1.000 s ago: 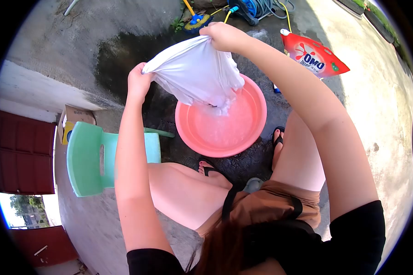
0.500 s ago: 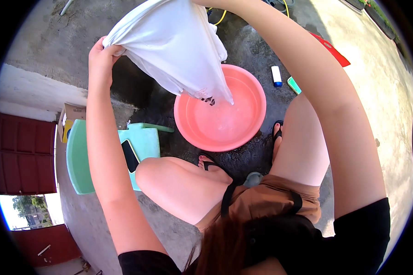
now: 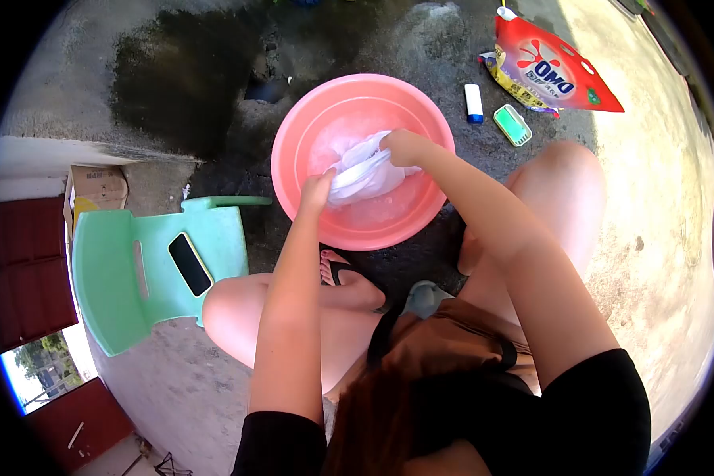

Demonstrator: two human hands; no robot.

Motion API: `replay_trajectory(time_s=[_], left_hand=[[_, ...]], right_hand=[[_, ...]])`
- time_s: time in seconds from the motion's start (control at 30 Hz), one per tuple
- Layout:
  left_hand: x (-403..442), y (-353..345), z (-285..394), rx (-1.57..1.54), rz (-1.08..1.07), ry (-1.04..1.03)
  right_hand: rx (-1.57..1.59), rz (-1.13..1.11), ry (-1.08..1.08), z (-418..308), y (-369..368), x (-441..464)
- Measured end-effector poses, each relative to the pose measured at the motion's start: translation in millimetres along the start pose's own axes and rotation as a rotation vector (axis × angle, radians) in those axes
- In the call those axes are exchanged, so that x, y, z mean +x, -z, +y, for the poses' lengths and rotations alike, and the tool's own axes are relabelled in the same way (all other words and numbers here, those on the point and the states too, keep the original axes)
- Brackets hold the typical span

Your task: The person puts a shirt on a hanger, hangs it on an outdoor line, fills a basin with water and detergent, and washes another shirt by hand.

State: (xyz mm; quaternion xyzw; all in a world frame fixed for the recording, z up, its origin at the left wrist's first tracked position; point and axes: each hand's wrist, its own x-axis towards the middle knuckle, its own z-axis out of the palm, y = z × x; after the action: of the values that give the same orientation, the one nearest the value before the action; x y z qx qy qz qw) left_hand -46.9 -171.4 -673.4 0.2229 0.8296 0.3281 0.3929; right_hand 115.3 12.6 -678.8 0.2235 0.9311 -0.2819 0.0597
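Observation:
A white cloth (image 3: 365,176) lies bunched in the water of a round pink basin (image 3: 289,147). My left hand (image 3: 317,190) is closed on the cloth's left side, over the basin's lower left part. On the cloth's upper right side, my right hand (image 3: 402,148) is closed too, its fingertips partly hidden. A stretch of the cloth runs between both hands. The water around the cloth looks cloudy.
A green chair (image 3: 107,270) with a phone (image 3: 190,264) on its seat stands at the left. To the basin's right are a white bottle (image 3: 474,103), a green soap dish (image 3: 512,125) and a red OMO bag (image 3: 559,71). A cardboard box (image 3: 99,188) sits behind the chair.
Both hands have come down from above the basin, lowering the raised, spread cloth into the water, where it is now bunched. The view has shifted, showing the bag and phone fully.

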Motion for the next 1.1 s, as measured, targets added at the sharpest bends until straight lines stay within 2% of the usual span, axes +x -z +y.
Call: replay_trajectory(time_s=[0.03, 0.1, 0.13, 0.23, 0.33, 0.37, 0.43, 0.53, 0.67, 0.77, 0.87, 0.97, 1.07, 1.1], left_hand=[[6, -9, -17, 0.087, -0.008, -0.010], [23, -31, -52, 0.258, -0.024, -0.041], [30, -41, -65, 0.306, 0.051, -0.122], [54, -63, -80, 0.299, 0.326, -0.133], [64, -73, -67, 0.295, 0.469, -0.368], [72, -81, -68, 0.395, 0.491, -0.446], [91, -93, -71, 0.591, 0.530, -0.608], [126, -102, -79, 0.633, 0.573, -0.555], [159, -101, -75, 0.706, 0.517, -0.417], [175, -97, -68, 0.754, 0.360, -0.179], [207, -98, -94, 0.922, 0.172, -0.164], [224, -92, -79, 0.867, -0.143, 0.308], [229, -109, -145, 0.912, 0.283, -0.169], [231, -105, -138, 0.872, 0.262, -0.109]], right_hand=[[-0.044, -0.084, -0.013, 2, -13, 3], [-0.047, -0.017, -0.055, 4, -38, 5], [-0.051, 0.018, -0.076, 7, -48, 8], [0.089, 0.384, -0.033, 15, -79, 23], [0.118, 0.561, 0.014, 23, -101, 43], [0.101, 0.618, 0.021, 22, -105, 48], [-0.012, 0.539, -0.005, 25, -116, 61], [-0.144, 0.488, -0.040, 35, -126, 89], [-0.185, 0.498, -0.052, 49, -140, 121], [-0.136, 0.432, -0.100, 54, -148, 139], [-0.207, 0.104, -0.237, 54, -147, 155], [-0.132, -0.492, -0.360, 50, -117, 186], [0.200, -0.170, -0.412, 57, -128, 181], [0.112, -0.210, -0.351, 65, -140, 189]])
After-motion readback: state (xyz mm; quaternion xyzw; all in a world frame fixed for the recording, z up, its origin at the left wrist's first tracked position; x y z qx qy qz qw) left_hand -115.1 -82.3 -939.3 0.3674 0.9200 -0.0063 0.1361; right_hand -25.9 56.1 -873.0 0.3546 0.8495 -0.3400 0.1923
